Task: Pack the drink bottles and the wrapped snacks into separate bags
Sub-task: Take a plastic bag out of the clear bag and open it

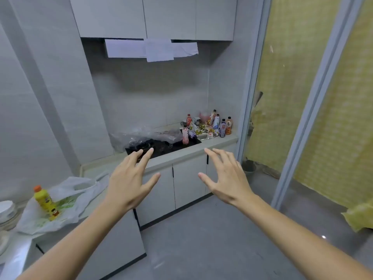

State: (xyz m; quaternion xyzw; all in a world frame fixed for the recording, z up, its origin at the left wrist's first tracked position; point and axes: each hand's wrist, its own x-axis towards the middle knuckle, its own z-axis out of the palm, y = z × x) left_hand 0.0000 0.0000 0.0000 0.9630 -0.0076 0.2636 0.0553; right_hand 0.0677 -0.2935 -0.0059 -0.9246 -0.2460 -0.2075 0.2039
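Note:
Several drink bottles [223, 126] and wrapped snacks [203, 131] are piled at the far right end of the counter [214, 144]. A pink bottle [185, 135] stands at the hob's right side. A clear plastic bag [141, 136] lies crumpled over the black hob [161, 147]. On the near left, a yellow bottle [45, 202] with an orange cap lies in a white plastic bag [68, 199]. My left hand [129, 180] and my right hand [228, 174] are stretched forward in the air with fingers spread, holding nothing, well short of the pile.
Grey cabinet doors [187, 182] run under the counter. White bowls [7, 213] are stacked at the left edge. A glass sliding door [282, 98] with yellow covering stands on the right. Grey floor [201, 239] lies between me and the counter.

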